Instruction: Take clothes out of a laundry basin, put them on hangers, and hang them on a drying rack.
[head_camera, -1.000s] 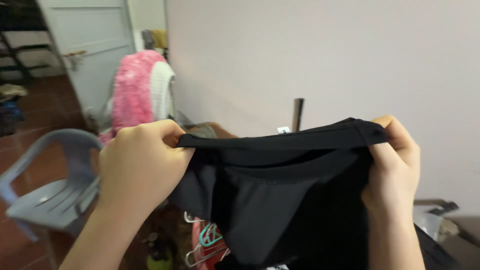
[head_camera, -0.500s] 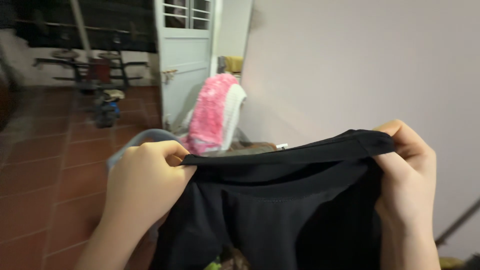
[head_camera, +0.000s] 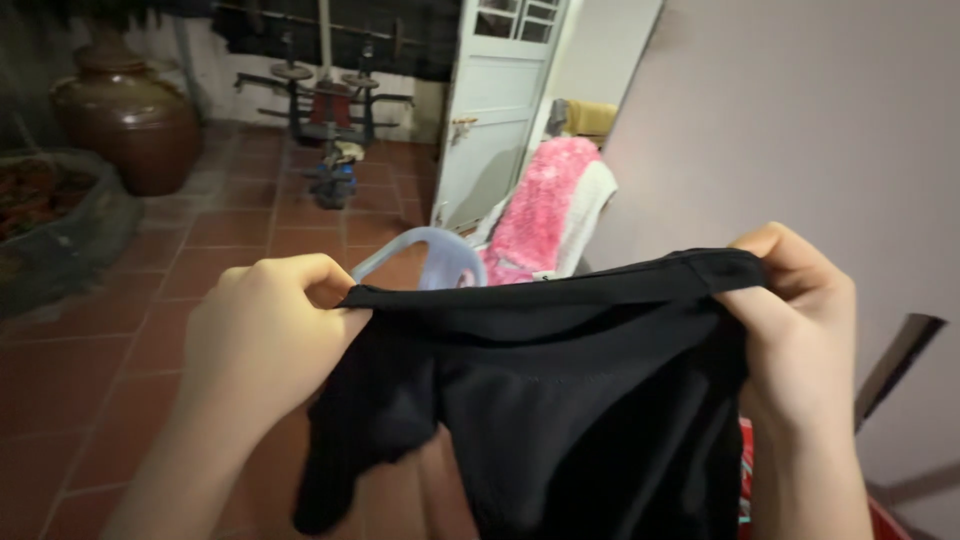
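Left hand (head_camera: 265, 335) fist closed, pinching left end of black garment (head_camera: 560, 400) hem. Right hand (head_camera: 800, 330) clamped on right end. Garment stretched taut between hands, hanging below, above tiled floor (head_camera: 200, 260).

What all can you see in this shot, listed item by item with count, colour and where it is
black garment: one, black, stretched between both hands, centre
plastic chair: one, pale blue, behind the garment
fluffy cloth: one, pink and white, draped by the wall
door: one, white, upper middle
clay jar: one, brown, upper left
floor: red-brown tiles, left
wall: pale, right
left hand: gripping the garment's left edge
right hand: gripping its right edge
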